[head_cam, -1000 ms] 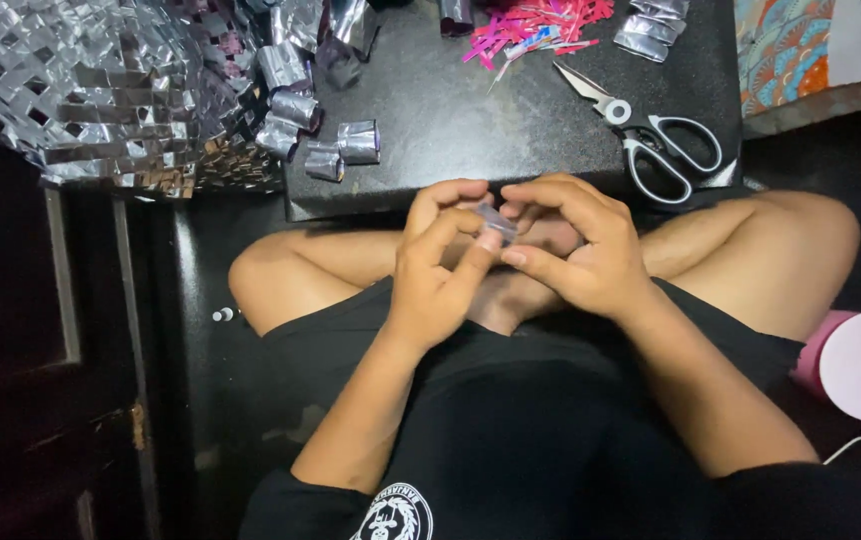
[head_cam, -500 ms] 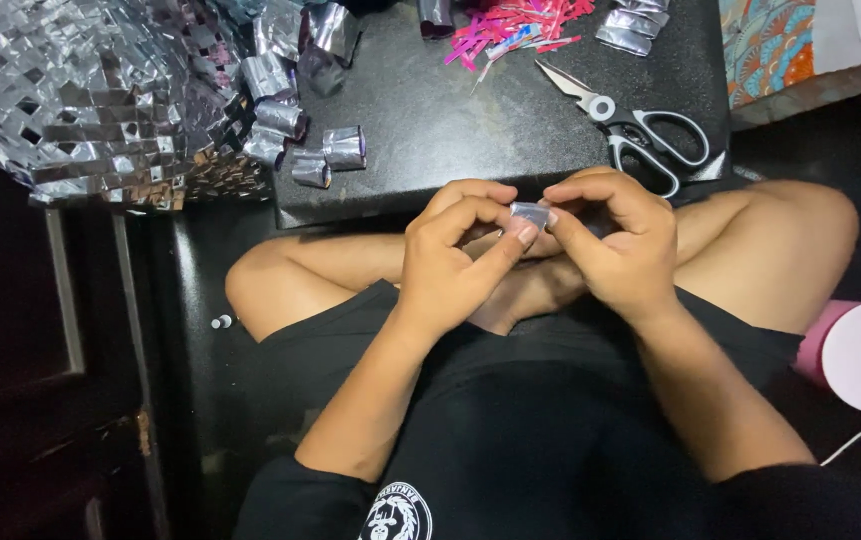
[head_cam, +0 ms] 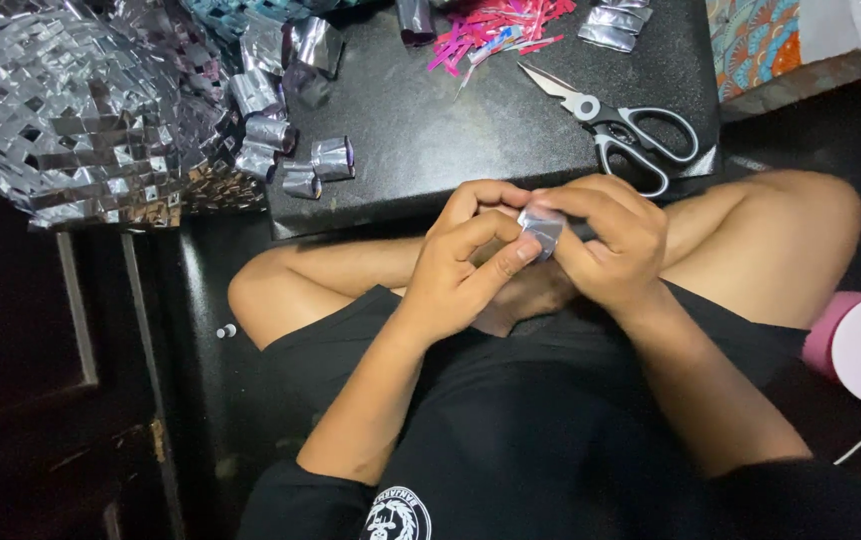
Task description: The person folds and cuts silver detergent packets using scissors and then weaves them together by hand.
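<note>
Since the earlier frame the hands sit a touch higher and closer to the slab edge, and the foil piece shows more between the fingertips. Left hand (head_cam: pixel 465 270) and right hand (head_cam: pixel 605 250) meet over the lap, both pinching one small silver foil piece (head_cam: pixel 540 228). Left thumb and forefinger press its lower left edge; right fingers curl over its top and right side. The other fingers are tucked in, not spread.

The foil piece is in the air, just in front of the near edge of the dark slab (head_cam: pixel 430 140), touching nothing but fingers.

Risks, as a judgement:
- The foil is thin and slick, and a hard pinch can crease it wrong or tear the fold.
- The grip is fingertip only, so a slip drops the piece into the lap or onto the dark floor, where it is hard to spot.
- The scissors (head_cam: pixel 630 130) lie on the slab with handles near the right knuckles, so a push forward can knock them.
- Loose folded foil bits (head_cam: pixel 315 165) sit near the slab's left edge, and a jolt from the knees could roll them off.
- The woven foil mat (head_cam: pixel 70 110) hangs off the left and looks easy to snag.

The pink strips (head_cam: pixel 495 25) are well apart.
</note>
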